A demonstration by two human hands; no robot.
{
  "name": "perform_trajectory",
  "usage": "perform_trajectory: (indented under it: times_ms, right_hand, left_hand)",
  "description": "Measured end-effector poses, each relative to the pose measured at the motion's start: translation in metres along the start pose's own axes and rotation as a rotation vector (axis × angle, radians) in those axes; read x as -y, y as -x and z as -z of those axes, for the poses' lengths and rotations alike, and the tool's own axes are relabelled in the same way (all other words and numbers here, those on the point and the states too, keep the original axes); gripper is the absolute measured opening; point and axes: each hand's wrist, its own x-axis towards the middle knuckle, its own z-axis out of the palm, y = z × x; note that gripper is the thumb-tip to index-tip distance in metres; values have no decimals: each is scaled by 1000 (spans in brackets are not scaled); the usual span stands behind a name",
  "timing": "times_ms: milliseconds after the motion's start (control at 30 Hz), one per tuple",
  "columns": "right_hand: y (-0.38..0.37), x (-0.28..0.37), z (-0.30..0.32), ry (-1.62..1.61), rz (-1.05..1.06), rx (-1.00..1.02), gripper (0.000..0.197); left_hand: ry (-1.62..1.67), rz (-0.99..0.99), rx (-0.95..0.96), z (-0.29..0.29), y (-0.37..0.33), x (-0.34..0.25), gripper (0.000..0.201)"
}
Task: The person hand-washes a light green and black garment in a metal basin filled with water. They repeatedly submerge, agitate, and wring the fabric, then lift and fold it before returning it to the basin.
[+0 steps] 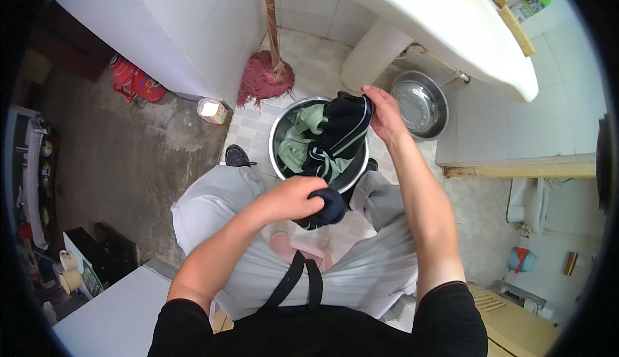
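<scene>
Between my legs stands a round metal basin (275, 154) holding a garment (345, 128) in black and pale green with white piping. At the basin's far right rim, my right hand (385, 113) pinches the garment's black edge and lifts it. My left hand (296, 197) is closed around a bunched dark navy cloth (330, 206) at the near rim. Whether that cloth belongs to the same garment I cannot tell. The pale green part (294, 149) lies crumpled along the basin's left side.
A white washbasin (412, 2) on a pedestal overhangs the far right, above a second metal basin (442, 102). A mop (267, 76) leans by the wall corner. On the left stand a jar (212, 110) and red containers (135, 81). A pink stool (316, 254) is beneath me.
</scene>
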Motion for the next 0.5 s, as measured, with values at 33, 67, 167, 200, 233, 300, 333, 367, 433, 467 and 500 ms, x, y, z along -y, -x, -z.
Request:
perform_trajectory:
  times_ms: [33,67,167,200,233,300,333,367,433,467,500]
  right_hand:
    - [22,16,-17,12,-8,-44,36]
    - [45,22,-29,53,-39,-85,38]
    - [110,20,-38,97,-214,-131,38]
    - [123,8,-31,56,-337,-90,34]
    - [130,-15,-20,-7,-437,-122,34]
    - [127,-54,-16,15,-591,-109,35]
    - [128,-70,-18,101,-642,-79,37]
    - [121,-80,-19,321,-665,-84,26]
    - [123,-85,-19,255,-595,-73,21]
    - [124,-82,-23,224,-562,-62,19]
    - [125,-76,-26,211,-504,-28,16]
  left_hand:
    - [-7,35,-8,1,-1,-2,20]
    - [-13,76,-21,1,1,-4,20]
    - [72,80,-46,3,4,-5,19]
    - [111,92,-53,3,6,-9,19]
    - [123,93,-45,3,5,-9,18]
    - [144,119,-41,2,4,-3,17]
    - [136,133,-44,0,6,0,16]
    - [127,137,-44,-1,3,0,15]
    - [131,131,-30,-2,0,2,13]
    - [155,153,-20,-2,-1,2,12]
    - [180,175,-11,-2,-2,2,12]
